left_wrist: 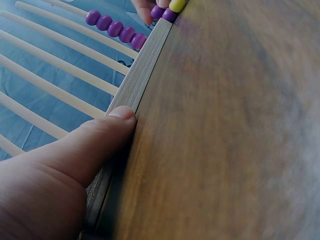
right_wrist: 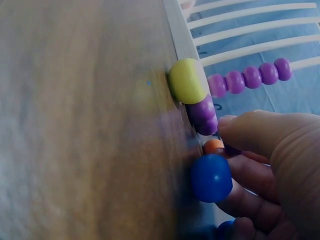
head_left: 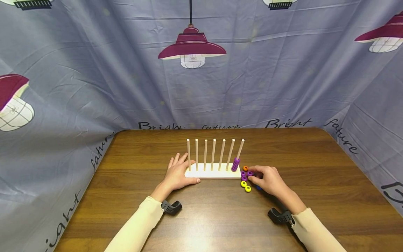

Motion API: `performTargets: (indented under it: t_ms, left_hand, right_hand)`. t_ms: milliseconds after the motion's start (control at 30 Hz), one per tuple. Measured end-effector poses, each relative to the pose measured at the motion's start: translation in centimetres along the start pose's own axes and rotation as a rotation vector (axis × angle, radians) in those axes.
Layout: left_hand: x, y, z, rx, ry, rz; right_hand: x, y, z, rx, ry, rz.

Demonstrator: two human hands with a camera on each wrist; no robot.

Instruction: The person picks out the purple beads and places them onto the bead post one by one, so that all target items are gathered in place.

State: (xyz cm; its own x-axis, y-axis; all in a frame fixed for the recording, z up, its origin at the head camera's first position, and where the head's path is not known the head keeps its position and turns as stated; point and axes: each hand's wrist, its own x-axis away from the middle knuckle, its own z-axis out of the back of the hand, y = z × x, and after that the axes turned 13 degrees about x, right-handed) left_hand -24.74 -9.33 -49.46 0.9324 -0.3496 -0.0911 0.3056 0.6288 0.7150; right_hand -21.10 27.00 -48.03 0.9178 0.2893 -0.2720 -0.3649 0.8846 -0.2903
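Note:
A pale wooden peg stand (head_left: 212, 175) carries a row of upright pegs, with several purple beads (head_left: 235, 165) stacked on the rightmost one. My left hand (head_left: 177, 175) holds the stand's left end, its thumb (left_wrist: 112, 125) along the front edge and index finger at the back; other fingers spread away. Right of the stand, my right hand (head_left: 267, 178) pinches a purple bead (head_left: 249, 173) between thumb and index finger at table level. Beside it lie two purple beads (head_left: 244, 178), an orange bead (head_left: 245, 168) and two yellow beads (head_left: 244, 183). A blue bead (right_wrist: 212, 178) sits under the right hand, partly hidden in the head view.
The stand and loose beads rest on a brown wooden table (head_left: 201, 213). Behind it hangs a blue-grey curtain (head_left: 201, 94) printed with lamps and lettering. Each wrist wears a black camera mount (head_left: 171, 207).

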Motion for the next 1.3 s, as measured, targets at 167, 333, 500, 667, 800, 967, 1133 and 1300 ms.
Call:
performTargets:
  t_ms: [167, 333, 500, 667, 800, 967, 1133, 1300]
  left_hand:
    - [0.1, 0.1, 0.0, 0.006, 0.004, -0.005]
    - [0.0, 0.1, 0.0, 0.004, -0.002, -0.001]
    - [-0.1, 0.0, 0.0, -0.002, -0.006, 0.001]
    - [-0.1, -0.1, 0.0, -0.010, -0.012, 0.006]
    - [-0.1, -0.2, -0.1, -0.017, -0.010, 0.007]
    - [-0.1, -0.2, -0.2, -0.016, -0.014, 0.011]
    - [-0.1, -0.3, -0.2, -0.015, -0.011, 0.013]
    - [-0.1, -0.3, -0.2, -0.016, -0.014, 0.011]
  right_hand:
    - [0.0, 0.0, -0.1, -0.002, 0.008, -0.006]
    - [-0.1, 0.1, -0.1, 0.000, 0.017, -0.017]
    - [-0.1, 0.0, -0.1, -0.004, 0.015, -0.022]
    - [-0.1, 0.0, -0.1, -0.008, 0.013, -0.027]
    - [0.0, 0.0, -0.1, -0.014, 0.005, -0.019]
    - [-0.1, 0.0, 0.1, -0.022, 0.002, -0.011]
    - [-0.3, -0.1, 0.7, -0.033, 0.032, 0.005]
    - [-0.6, -0.4, 1.4, -0.050, 0.060, 0.000]
